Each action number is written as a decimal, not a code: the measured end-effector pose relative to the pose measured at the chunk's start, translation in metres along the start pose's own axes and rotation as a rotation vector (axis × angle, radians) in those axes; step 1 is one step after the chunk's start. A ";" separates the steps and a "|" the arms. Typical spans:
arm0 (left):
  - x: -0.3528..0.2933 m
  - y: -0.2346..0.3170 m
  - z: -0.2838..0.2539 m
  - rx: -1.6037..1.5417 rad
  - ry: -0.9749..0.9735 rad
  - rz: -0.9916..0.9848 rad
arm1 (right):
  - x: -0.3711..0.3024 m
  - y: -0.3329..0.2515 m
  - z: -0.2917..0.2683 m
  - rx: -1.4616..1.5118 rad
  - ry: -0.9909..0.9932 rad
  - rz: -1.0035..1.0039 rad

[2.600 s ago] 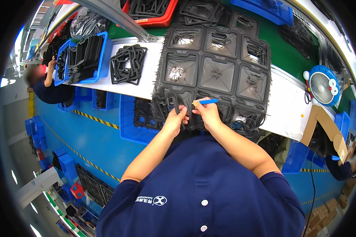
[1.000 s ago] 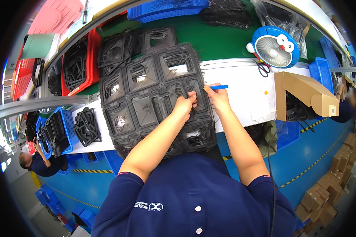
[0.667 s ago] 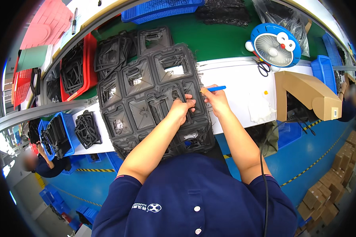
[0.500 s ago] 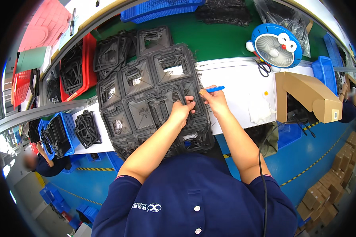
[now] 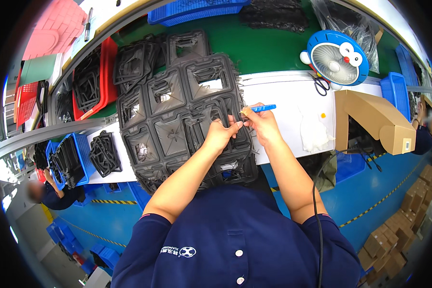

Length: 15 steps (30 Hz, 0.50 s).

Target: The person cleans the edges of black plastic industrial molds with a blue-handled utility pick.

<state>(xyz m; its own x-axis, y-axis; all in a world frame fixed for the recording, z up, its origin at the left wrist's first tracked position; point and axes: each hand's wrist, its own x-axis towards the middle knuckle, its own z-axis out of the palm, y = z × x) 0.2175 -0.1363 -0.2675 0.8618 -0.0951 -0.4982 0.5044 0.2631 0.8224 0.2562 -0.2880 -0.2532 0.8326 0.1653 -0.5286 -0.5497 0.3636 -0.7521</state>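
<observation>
A large pile of black moulded sheets with square frame-shaped openings point(image 5: 169, 120) lies on the table in front of me. My left hand point(image 5: 222, 134) is over its right part, thumb and fingers pinched on the edge of a black frame point(image 5: 217, 108). Close beside it, my right hand point(image 5: 262, 126) grips a slim tool with a blue handle point(image 5: 265, 108). The handle points to the right, and the tool's working tip is hidden by my fingers, which meet the left fingertips at the frame's edge.
A blue cartoon-faced fan point(image 5: 335, 58) and black-handled scissors point(image 5: 321, 85) stand at the far right. An open cardboard box point(image 5: 372, 115) is nearer. Black frames fill a red bin point(image 5: 108, 72) and a blue basket point(image 5: 85, 156) on the left. A cable point(image 5: 317, 201) hangs beside my right arm.
My two hands have come slightly closer together, with their fingertips now meeting. The blue-handled tool has shifted a little to the right and lies at a flatter angle.
</observation>
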 end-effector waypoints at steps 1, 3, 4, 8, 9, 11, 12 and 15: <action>0.000 -0.002 0.000 0.084 0.036 0.016 | 0.000 0.002 0.000 -0.001 -0.002 -0.001; -0.005 0.003 0.011 0.167 0.123 0.027 | 0.001 0.007 0.000 0.033 -0.008 -0.016; -0.005 0.003 0.012 0.167 0.119 0.028 | 0.001 0.009 -0.001 0.033 -0.005 -0.018; -0.006 0.007 0.013 0.119 0.186 -0.011 | -0.002 0.012 0.003 0.087 0.019 -0.005; -0.005 0.009 0.013 0.087 0.207 -0.030 | -0.002 0.013 0.002 0.093 0.033 0.015; -0.002 0.011 0.015 0.109 0.232 -0.056 | -0.003 0.015 0.000 0.117 0.029 0.027; -0.001 0.011 0.016 0.130 0.259 -0.083 | -0.004 0.016 -0.001 0.141 0.023 0.040; 0.002 0.007 0.010 0.158 0.192 -0.146 | -0.005 0.017 -0.002 0.108 0.051 0.047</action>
<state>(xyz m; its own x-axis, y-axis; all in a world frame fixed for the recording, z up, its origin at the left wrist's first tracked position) 0.2227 -0.1441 -0.2602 0.7611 0.0669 -0.6452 0.6376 0.1056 0.7631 0.2420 -0.2848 -0.2643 0.8001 0.1382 -0.5838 -0.5751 0.4537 -0.6808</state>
